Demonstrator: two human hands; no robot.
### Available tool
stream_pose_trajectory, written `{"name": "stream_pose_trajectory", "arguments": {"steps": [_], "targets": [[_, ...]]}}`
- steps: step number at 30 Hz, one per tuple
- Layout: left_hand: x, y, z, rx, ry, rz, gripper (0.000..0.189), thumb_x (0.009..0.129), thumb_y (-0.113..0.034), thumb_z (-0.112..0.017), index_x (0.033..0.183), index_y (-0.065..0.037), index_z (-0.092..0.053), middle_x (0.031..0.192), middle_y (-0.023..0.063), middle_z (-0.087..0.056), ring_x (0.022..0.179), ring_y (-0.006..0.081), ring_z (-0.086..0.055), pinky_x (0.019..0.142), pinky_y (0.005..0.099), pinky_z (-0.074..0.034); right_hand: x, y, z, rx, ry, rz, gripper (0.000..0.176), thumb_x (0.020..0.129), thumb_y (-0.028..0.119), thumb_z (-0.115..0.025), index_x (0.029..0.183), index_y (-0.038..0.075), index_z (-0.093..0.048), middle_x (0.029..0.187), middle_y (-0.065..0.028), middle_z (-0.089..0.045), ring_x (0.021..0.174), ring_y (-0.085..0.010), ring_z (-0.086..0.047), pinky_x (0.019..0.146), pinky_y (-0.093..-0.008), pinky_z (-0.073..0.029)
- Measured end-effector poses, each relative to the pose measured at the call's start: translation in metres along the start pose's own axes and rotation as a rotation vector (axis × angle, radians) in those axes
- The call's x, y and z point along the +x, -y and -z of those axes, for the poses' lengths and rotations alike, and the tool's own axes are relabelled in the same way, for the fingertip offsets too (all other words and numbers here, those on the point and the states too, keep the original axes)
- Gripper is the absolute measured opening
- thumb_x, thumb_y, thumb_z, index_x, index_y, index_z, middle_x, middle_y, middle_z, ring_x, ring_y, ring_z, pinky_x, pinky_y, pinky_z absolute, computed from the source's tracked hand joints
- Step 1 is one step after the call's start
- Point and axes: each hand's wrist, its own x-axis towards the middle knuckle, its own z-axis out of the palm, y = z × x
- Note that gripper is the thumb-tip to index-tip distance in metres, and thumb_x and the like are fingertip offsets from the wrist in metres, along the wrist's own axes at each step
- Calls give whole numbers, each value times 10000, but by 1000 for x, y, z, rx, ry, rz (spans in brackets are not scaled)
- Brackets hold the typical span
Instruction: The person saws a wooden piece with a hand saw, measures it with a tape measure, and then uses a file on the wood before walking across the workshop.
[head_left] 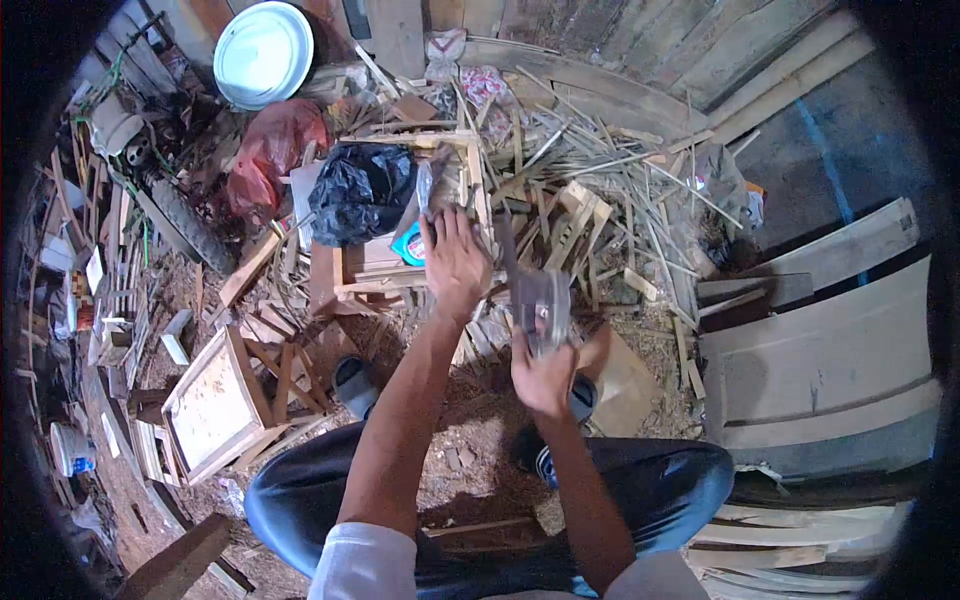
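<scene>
My left hand [458, 262] reaches over a wooden box frame [475, 165], fingers stretched out and fairly flat. Beside its fingertips lies a turquoise item with a label [408, 244]; a crumpled strip of clear plastic [425, 185] sticks up just beyond. Closer to me, my right hand [545, 378] is closed around the lower end of a clear plastic container [541, 308], smeared by motion. A dark, narrow upright shape beside the container is too blurred to name. A black plastic bag [362, 193] rests on the box, left of my left hand.
Wood offcuts and thin strips [630, 190] pile up at the back right. A white basin [263, 55] leans at the back left, above a red plastic bag [275, 150]. A wooden frame with a pale panel [215, 405] lies left; boards [820, 350] lie right.
</scene>
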Motion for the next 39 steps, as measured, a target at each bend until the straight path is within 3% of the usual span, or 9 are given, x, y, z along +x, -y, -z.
{"name": "stream_pose_trajectory", "arguments": {"steps": [3, 8, 14, 19, 22, 25, 26, 34, 39], "targets": [[1, -3, -2, -59, -60, -13, 473, 955, -241, -341, 1315, 41, -461, 1369, 185, -466, 1315, 322, -382, 1162, 500, -117, -28, 10, 6, 100, -367, 371, 274, 826, 192, -664, 899, -71, -637, 803, -274, -660, 757, -420, -665, 663, -473, -518], [2, -1, -2, -65, -43, -22, 482, 961, -250, -329, 1326, 39, -452, 1365, 190, -468, 1315, 317, -382, 1165, 503, -107, 10, -25, -18, -2, -21, -3, 288, 808, 229, -673, 863, -51, -637, 764, -249, -652, 732, -439, -649, 657, -469, -520], [0, -1, -4, 8, -15, -17, 483, 965, -247, -324, 1355, 21, -420, 1410, 152, -431, 1316, 295, -383, 1168, 498, -91, -6, -27, -8, -51, -237, 416, 250, 813, 204, -668, 840, -43, -638, 682, -221, -633, 621, -391, -649, 577, -430, -524], [-6, -7, 1, -20, 122, 1, 503, 942, -245, -336, 1350, 37, -421, 1435, 179, -401, 1378, 310, -303, 1181, 479, -62, 8, -9, 4, -44, 98, -55, 208, 837, 169, -633, 832, -39, -642, 706, -227, -641, 610, -390, -646, 580, -411, -530], [0, -2, -7, 41, 46, 7, 510, 937, -235, -348, 1377, 18, -394, 1413, 150, -425, 1325, 272, -377, 1177, 487, -76, -13, -39, -1, -143, -164, 497, 224, 828, 187, -641, 877, -31, -646, 753, -237, -649, 649, -395, -651, 633, -429, -539], [-2, -1, -4, 62, 25, -25, 501, 945, -232, -328, 1372, 19, -402, 1407, 149, -430, 1331, 270, -368, 1180, 485, -70, -11, -30, -1, -153, -261, 433, 257, 795, 211, -678, 896, -22, -641, 772, -231, -654, 674, -389, -651, 649, -429, -535], [-1, -2, -1, 20, 38, -13, 497, 946, -228, -324, 1368, 19, -406, 1405, 148, -433, 1334, 271, -363, 1180, 482, -69, 0, -28, -5, 39, -32, -17, 247, 783, 195, -698, 862, -29, -629, 759, -236, -646, 673, -407, -646, 630, -432, -521], [0, -2, -6, 18, -15, -29, 472, 946, -228, -352, 1329, 34, -438, 1364, 165, -459, 1310, 286, -382, 1170, 492, -103, -29, -32, 0, 172, -306, 182, 270, 784, 166, -721, 906, -57, -631, 776, -227, -658, 667, -373, -657, 618, -437, -511], [-1, 0, -6, -43, -120, -47, 440, 941, -211, -378, 1279, 55, -473, 1311, 198, -497, 1266, 326, -426, 1148, 514, -153, 29, -10, 2, 38, 34, -71, 276, 815, 199, -691, 965, -31, -662, 823, -250, -664, 797, -390, -667, 671, -419, -521]]}}
